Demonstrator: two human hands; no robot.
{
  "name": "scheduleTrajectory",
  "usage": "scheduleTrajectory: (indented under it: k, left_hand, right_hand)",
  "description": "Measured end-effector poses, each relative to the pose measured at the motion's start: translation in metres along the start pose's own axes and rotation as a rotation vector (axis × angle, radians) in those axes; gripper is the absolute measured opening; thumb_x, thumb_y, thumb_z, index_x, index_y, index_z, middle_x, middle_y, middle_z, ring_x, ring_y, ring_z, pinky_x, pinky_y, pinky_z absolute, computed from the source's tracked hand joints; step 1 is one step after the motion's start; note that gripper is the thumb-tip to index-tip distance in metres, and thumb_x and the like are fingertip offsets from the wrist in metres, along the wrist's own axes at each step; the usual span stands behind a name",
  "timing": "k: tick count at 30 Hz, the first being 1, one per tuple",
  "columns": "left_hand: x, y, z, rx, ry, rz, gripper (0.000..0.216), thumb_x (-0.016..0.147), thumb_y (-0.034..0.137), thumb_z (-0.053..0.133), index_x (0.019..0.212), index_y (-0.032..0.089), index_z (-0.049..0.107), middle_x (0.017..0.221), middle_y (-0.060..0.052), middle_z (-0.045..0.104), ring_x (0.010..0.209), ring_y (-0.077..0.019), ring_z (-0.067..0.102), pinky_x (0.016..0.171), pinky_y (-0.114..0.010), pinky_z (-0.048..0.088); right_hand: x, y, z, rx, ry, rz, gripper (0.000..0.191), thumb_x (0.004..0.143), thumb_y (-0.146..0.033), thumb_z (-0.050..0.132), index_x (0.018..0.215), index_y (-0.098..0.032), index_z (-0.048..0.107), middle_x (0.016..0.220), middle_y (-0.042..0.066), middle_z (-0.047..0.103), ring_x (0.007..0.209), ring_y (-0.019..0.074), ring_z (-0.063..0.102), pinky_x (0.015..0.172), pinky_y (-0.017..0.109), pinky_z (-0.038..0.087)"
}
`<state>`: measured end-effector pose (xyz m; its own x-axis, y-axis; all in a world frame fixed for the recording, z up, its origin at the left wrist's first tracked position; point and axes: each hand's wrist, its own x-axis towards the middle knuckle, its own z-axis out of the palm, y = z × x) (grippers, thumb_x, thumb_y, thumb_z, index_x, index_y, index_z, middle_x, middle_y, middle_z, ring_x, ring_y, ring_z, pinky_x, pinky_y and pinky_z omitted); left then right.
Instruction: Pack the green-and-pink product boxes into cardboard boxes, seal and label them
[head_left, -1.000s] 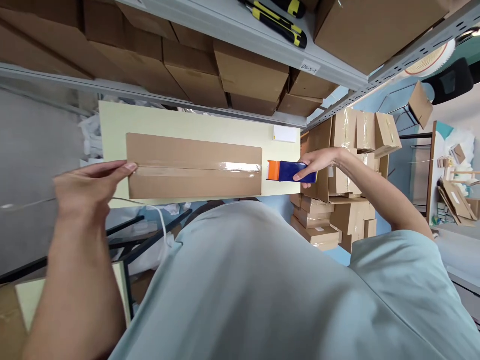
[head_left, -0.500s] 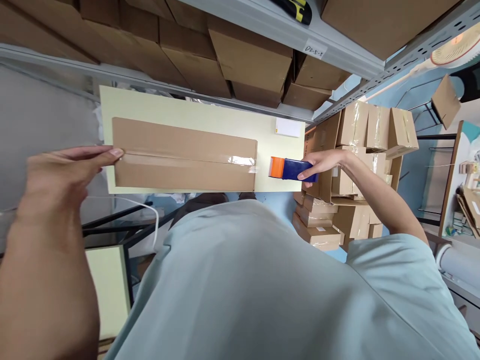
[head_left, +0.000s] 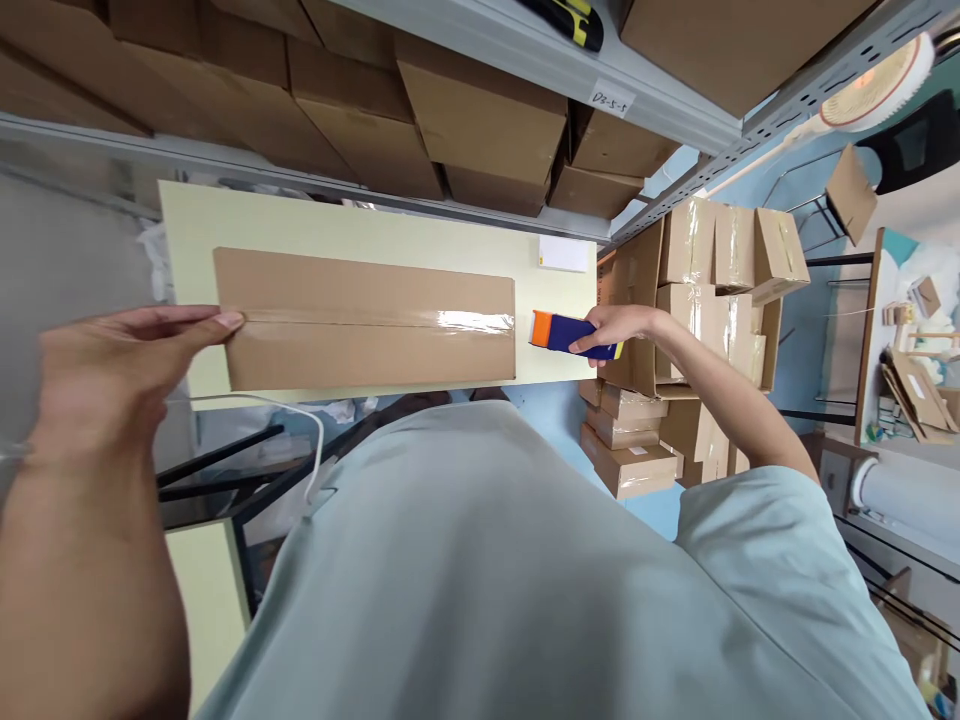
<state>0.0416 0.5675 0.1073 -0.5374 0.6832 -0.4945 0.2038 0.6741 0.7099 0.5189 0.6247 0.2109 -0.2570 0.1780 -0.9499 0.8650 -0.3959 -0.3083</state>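
A long, flat brown cardboard box (head_left: 360, 350) lies on a pale yellow tabletop (head_left: 420, 225), with a seam along its middle. Glossy clear tape (head_left: 474, 321) shines on that seam near the right end. My left hand (head_left: 142, 350) has thumb and fingers pinched at the box's left end, on the seam. To the right of the box, and apart from it, my right hand (head_left: 611, 330) grips a dark blue block-shaped thing with an orange end (head_left: 559, 332). Its orange end faces the box; its exact kind is unclear.
A small white box (head_left: 562, 253) lies at the table's back right. Above runs a metal shelf (head_left: 652, 105) with brown cartons (head_left: 480, 110) and a black-and-yellow tool (head_left: 574, 20). Taped cartons (head_left: 690, 240) are stacked at the right. A white cable (head_left: 315, 430) hangs at the front left.
The view has shifted slightly. My right hand has brought the blue-and-orange thing a little nearer the box and tilted it. The left hand keeps its pinch at the box's left end.
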Motion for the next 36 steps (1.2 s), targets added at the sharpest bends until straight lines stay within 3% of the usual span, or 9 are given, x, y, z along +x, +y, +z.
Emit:
scheduleTrajectory:
  k: [5, 8, 12, 16, 18, 22, 25, 30, 36]
  left_hand:
    - [0.01, -0.007, 0.0, -0.105, -0.066, 0.005, 0.025, 0.056, 0.018, 0.084, 0.08, 0.02, 0.077, 0.079, 0.003, 0.072, 0.071, -0.0147, 0.061, 0.122, -0.052, 0.052]
    - [0.018, -0.015, 0.0, -0.107, -0.091, 0.046, 0.02, 0.061, 0.015, 0.083, 0.08, 0.018, 0.074, 0.074, 0.004, 0.068, 0.069, -0.0131, 0.06, 0.111, -0.046, 0.059]
    - [0.032, -0.027, -0.002, 0.004, -0.108, 0.145, 0.031, 0.069, 0.02, 0.084, 0.099, 0.013, 0.079, 0.083, -0.002, 0.073, 0.076, -0.0192, 0.067, 0.099, -0.049, 0.064]
    - [0.027, -0.025, 0.002, 0.123, -0.037, 0.491, 0.047, 0.083, 0.032, 0.079, 0.126, 0.014, 0.077, 0.129, -0.017, 0.076, 0.118, -0.0355, 0.071, 0.115, -0.061, 0.056]
    - [0.012, -0.012, 0.012, 0.068, -0.111, 0.697, 0.039, 0.093, 0.038, 0.071, 0.125, 0.016, 0.076, 0.129, -0.017, 0.077, 0.128, -0.0373, 0.068, 0.118, -0.059, 0.053]
    - [-0.028, 0.033, 0.036, -0.118, -0.472, 0.956, 0.032, 0.099, 0.031, 0.062, 0.127, 0.023, 0.075, 0.13, -0.011, 0.078, 0.125, -0.0307, 0.072, 0.115, -0.048, 0.058]
    - [-0.046, 0.069, 0.043, -0.203, -0.603, 1.07, 0.035, 0.103, 0.029, 0.059, 0.134, 0.025, 0.074, 0.137, -0.009, 0.077, 0.128, -0.0272, 0.073, 0.116, -0.044, 0.059]
    - [-0.023, 0.115, 0.035, -0.308, -0.491, 1.13, 0.052, 0.106, 0.028, 0.056, 0.157, 0.023, 0.061, 0.166, -0.011, 0.061, 0.151, -0.0273, 0.061, 0.128, -0.044, 0.051]
    - [0.05, 0.182, 0.035, -0.27, -0.316, 1.054, 0.07, 0.098, 0.025, 0.063, 0.166, 0.015, 0.05, 0.18, -0.019, 0.039, 0.158, -0.0366, 0.053, 0.129, -0.051, 0.049]
  right_hand:
    - [0.011, -0.028, 0.041, -0.146, 0.179, 0.159, 0.026, 0.101, -0.038, 0.079, 0.091, -0.014, 0.074, 0.09, 0.01, 0.084, 0.083, 0.0215, 0.08, 0.081, 0.03, 0.061]
    - [0.032, -0.034, 0.069, -0.417, 0.411, 0.349, 0.016, 0.101, -0.028, 0.075, 0.098, -0.012, 0.077, 0.093, 0.014, 0.083, 0.096, 0.0293, 0.081, 0.091, 0.037, 0.061]
    - [0.035, -0.033, 0.094, -0.52, 0.592, 0.452, 0.024, 0.104, -0.03, 0.069, 0.118, -0.012, 0.076, 0.117, 0.019, 0.081, 0.118, 0.0352, 0.076, 0.099, 0.039, 0.058]
    - [0.002, -0.05, 0.101, -0.544, 0.693, 0.447, 0.035, 0.11, -0.044, 0.06, 0.124, -0.014, 0.072, 0.11, 0.016, 0.08, 0.107, 0.0316, 0.078, 0.088, 0.035, 0.058]
    - [-0.013, -0.068, 0.1, -0.506, 0.803, 0.422, 0.036, 0.11, -0.043, 0.058, 0.126, -0.013, 0.067, 0.11, 0.017, 0.079, 0.102, 0.0313, 0.078, 0.084, 0.035, 0.057]
    - [-0.028, -0.12, 0.087, -0.497, 0.933, 0.33, 0.034, 0.108, -0.035, 0.052, 0.131, -0.01, 0.054, 0.107, 0.018, 0.076, 0.094, 0.0322, 0.075, 0.079, 0.039, 0.056]
    - [-0.029, -0.165, 0.073, -0.535, 0.939, 0.117, 0.03, 0.105, -0.033, 0.051, 0.129, -0.014, 0.047, 0.104, 0.015, 0.073, 0.087, 0.0303, 0.072, 0.079, 0.041, 0.057]
    - [-0.012, -0.245, 0.031, -0.682, 1.014, -0.348, 0.027, 0.108, -0.037, 0.047, 0.127, -0.02, 0.041, 0.107, 0.014, 0.068, 0.092, 0.0299, 0.068, 0.086, 0.045, 0.058]
    - [0.036, -0.347, -0.055, -0.794, 1.072, -0.467, 0.029, 0.103, -0.032, 0.054, 0.129, -0.021, 0.047, 0.116, 0.013, 0.068, 0.099, 0.027, 0.067, 0.094, 0.042, 0.058]
